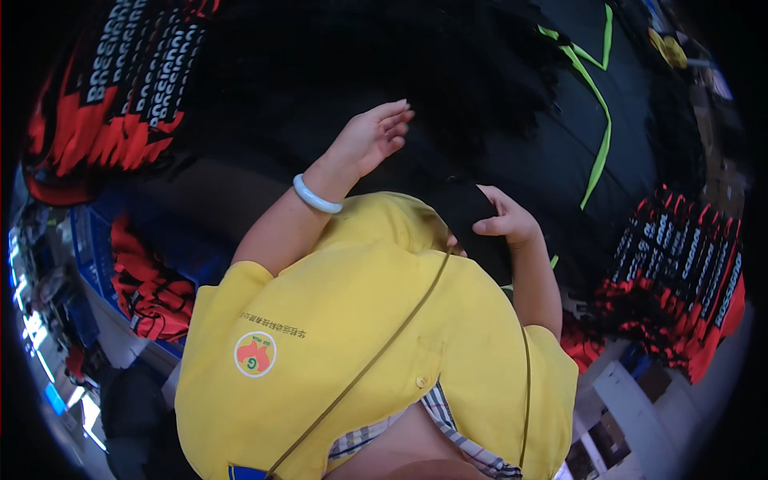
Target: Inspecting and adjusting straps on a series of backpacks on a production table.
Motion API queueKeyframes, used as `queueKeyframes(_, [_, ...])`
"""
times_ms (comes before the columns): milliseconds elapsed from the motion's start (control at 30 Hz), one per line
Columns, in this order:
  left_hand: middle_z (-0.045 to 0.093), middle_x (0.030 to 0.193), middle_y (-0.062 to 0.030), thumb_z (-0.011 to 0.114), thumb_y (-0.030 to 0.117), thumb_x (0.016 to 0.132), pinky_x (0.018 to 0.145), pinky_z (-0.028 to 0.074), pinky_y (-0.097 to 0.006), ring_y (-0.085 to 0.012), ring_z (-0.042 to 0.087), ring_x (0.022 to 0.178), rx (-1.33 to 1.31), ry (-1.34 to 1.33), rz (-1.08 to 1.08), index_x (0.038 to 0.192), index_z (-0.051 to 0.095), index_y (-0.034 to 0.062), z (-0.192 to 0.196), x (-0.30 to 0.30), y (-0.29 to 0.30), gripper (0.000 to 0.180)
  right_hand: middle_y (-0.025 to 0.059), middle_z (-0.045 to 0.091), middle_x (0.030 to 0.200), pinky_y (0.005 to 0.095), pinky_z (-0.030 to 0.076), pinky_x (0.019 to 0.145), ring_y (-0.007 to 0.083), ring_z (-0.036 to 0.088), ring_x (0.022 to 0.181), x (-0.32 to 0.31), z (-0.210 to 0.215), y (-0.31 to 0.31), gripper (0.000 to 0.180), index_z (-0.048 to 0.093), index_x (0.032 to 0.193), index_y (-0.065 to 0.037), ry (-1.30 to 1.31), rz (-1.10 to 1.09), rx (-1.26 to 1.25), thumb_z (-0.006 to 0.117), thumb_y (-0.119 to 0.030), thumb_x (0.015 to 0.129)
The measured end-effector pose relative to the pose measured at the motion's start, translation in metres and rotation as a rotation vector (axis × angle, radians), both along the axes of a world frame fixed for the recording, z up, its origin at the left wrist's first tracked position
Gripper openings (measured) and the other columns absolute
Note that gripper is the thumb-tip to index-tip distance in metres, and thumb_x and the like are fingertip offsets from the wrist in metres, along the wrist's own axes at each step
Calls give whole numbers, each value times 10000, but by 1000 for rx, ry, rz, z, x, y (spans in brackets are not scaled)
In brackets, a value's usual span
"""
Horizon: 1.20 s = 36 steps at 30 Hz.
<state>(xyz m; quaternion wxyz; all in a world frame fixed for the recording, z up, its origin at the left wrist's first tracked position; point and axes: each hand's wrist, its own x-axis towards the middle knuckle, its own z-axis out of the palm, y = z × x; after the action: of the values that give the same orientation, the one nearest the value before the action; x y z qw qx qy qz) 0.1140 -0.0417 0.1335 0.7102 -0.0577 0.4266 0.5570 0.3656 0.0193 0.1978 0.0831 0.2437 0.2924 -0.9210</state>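
Observation:
My left hand [374, 138], with a pale bangle [317, 194] on the wrist, is raised over a wide spread of black material [320, 64]. Its fingers are loosely bent and apart, with nothing visible in them. Nearer to me and to the right, my right hand [510, 220] is at the black material beside my yellow shirt [360, 320]. Its thumb and forefinger are spread, with only dark material between them; the other fingers are hidden. I cannot make out the dark material's shape or edges there. A lime-green strip [598, 144] lies across the black surface to the right.
Stacked black-and-red pieces with white lettering [132, 104] stand at the far left. A similar stack [680, 272] is at the right. More red-and-black pieces [152, 296] lie by a blue bin [86, 240] at the left. A yellow item [668, 50] is at the far right.

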Motion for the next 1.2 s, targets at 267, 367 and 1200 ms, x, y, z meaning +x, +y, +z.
queueKeyframes(267, [551,1214,-115,533,95,765,1127,155,-546,-275,504,1168,825,1374,-845,1317,481,92,20,43,-31,554,78,653,947,247,473,815,140,612,874,55,-19,-38,435,600,1014,64,238,-293,240,711,-92,624])
queueKeyframes(367, [511,1308,-126,629,146,755,1114,93,-578,-293,482,1207,769,1319,-1006,1355,443,131,28,47,-24,628,130,658,906,289,519,733,197,651,763,62,-12,-34,456,577,1037,92,270,-372,225,697,-108,646])
queueKeyframes(1200, [655,935,-115,778,85,677,763,501,-292,-239,660,861,589,1426,-530,1022,595,21,72,55,-51,395,86,635,1000,297,436,880,195,591,984,-18,-14,-35,203,627,1007,-14,-184,-355,932,620,-77,813])
